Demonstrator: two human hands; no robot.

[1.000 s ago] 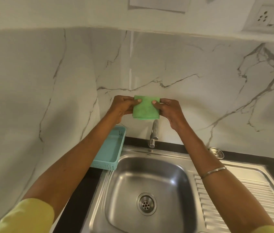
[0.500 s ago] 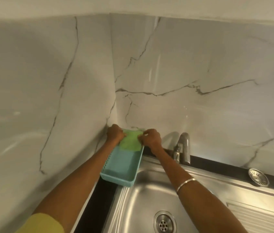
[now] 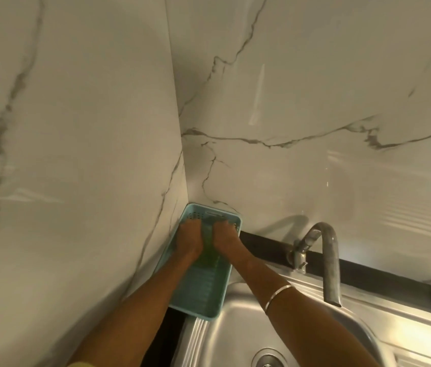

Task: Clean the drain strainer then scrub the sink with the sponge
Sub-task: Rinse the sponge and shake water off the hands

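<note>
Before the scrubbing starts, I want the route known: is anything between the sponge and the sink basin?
Little visible does. The sponge lies in the blue basket under both hands; only the basket's low rim and the person's right forearm lie toward the sink.

Your forearms are bare. A thin silver bangle (image 3: 278, 298) circles your right wrist, and a sliver of yellow-green sleeve (image 3: 79, 364) shows on your left arm at the bottom edge.

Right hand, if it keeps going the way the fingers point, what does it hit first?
Most likely the far end wall of the blue basket, just past the right hand; the marble wall stands right behind it. Depth is hard to judge here.
</note>
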